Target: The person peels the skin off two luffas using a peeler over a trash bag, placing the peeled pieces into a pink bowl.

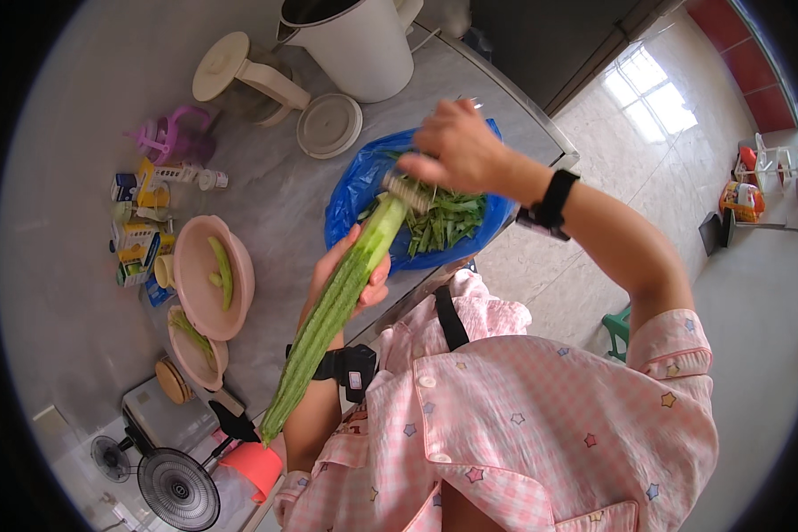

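My left hand [326, 267] is wrapped around a long ridged gourd [326, 326], which looks like an angled luffa. Its upper end is pale and peeled; the rest is dark green skin. In my right hand [462, 146] is a peeler [405, 191], motion-blurred, held across the gourd's pale end. Whether its blade touches the flesh cannot be told. Beneath both hands a blue plastic bag [346, 199] lies spread on the counter, holding many green strips and leafy pieces [449, 223].
On the grey counter [286, 213] stand a pink basin [246, 286] with pale green gourds, a smaller pink bowl [189, 359] with greens, a white kettle [359, 53], a glass pitcher [259, 86], a round lid [330, 126], a purple cup [179, 136] and several medicine boxes [139, 243].
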`<state>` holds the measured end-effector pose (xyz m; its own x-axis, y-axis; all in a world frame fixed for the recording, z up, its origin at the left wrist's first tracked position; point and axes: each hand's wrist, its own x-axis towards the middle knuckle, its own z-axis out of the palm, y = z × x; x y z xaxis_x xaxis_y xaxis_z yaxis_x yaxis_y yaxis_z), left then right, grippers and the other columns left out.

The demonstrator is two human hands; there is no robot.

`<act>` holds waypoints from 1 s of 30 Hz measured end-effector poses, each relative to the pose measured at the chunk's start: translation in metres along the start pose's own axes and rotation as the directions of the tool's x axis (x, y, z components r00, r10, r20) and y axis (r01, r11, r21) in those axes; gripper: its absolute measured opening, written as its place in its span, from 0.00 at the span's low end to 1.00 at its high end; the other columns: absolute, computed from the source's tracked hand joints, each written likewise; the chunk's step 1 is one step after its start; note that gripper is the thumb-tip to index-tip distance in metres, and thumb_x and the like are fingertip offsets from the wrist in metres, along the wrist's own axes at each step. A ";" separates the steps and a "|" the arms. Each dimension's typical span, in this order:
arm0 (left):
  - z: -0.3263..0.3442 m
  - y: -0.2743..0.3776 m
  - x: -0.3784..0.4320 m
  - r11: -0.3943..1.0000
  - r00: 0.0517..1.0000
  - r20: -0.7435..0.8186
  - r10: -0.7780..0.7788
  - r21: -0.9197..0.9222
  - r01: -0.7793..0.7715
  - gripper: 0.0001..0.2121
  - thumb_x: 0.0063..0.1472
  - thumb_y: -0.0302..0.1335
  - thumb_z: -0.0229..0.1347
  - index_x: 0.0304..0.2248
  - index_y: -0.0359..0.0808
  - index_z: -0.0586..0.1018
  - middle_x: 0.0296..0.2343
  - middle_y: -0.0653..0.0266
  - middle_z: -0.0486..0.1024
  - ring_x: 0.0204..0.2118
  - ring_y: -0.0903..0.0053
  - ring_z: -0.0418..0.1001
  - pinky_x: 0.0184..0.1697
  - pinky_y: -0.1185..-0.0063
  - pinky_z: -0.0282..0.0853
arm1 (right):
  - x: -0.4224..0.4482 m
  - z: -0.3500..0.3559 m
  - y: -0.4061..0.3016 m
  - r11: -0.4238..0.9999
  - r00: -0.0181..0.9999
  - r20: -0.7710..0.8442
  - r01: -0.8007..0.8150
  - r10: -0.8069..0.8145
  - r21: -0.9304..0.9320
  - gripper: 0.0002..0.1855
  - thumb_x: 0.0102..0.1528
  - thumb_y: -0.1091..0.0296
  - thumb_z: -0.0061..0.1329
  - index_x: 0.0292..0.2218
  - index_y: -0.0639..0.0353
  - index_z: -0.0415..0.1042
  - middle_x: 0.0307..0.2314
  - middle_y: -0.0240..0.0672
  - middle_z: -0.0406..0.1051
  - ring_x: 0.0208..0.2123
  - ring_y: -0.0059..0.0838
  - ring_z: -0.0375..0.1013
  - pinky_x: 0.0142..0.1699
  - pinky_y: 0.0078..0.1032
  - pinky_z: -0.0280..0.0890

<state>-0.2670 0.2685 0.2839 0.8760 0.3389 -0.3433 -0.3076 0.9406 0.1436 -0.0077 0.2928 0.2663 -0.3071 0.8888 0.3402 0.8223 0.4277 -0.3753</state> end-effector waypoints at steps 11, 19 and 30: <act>-0.001 -0.001 -0.011 1.000 0.999 -0.039 0.028 -0.007 -0.028 0.21 0.66 0.39 0.31 0.40 0.26 0.66 0.19 0.52 0.65 0.13 0.73 0.64 0.16 0.80 0.60 | 0.002 -0.008 -0.016 1.000 1.000 0.026 0.005 -0.004 -0.018 0.27 0.52 0.40 0.40 0.22 0.56 0.74 0.20 0.32 0.68 0.33 0.33 0.62 0.43 0.36 0.52; -0.008 -0.003 -0.020 0.996 0.992 -0.091 0.083 0.043 -0.079 0.21 0.66 0.39 0.32 0.40 0.27 0.67 0.19 0.53 0.64 0.13 0.74 0.63 0.15 0.81 0.58 | -0.008 -0.012 0.018 0.968 0.974 0.097 -0.188 0.206 -0.164 0.25 0.54 0.43 0.39 0.25 0.56 0.74 0.20 0.32 0.67 0.32 0.33 0.61 0.44 0.34 0.51; -0.001 0.027 -0.027 0.891 0.875 -0.263 0.407 0.323 -0.318 0.25 0.64 0.44 0.38 0.49 0.30 0.63 0.18 0.65 0.65 0.16 0.83 0.62 0.17 0.85 0.56 | -0.019 -0.056 0.011 0.740 0.752 0.476 -0.617 0.455 0.268 0.43 0.51 0.27 0.32 0.36 0.68 0.68 0.21 0.43 0.68 0.29 0.36 0.70 0.34 0.28 0.62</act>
<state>-0.2986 0.2847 0.2963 0.5432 0.6849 -0.4856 -0.4329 0.7240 0.5370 0.0338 0.2714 0.3036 -0.0849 0.9418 -0.3252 0.6699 -0.1877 -0.7183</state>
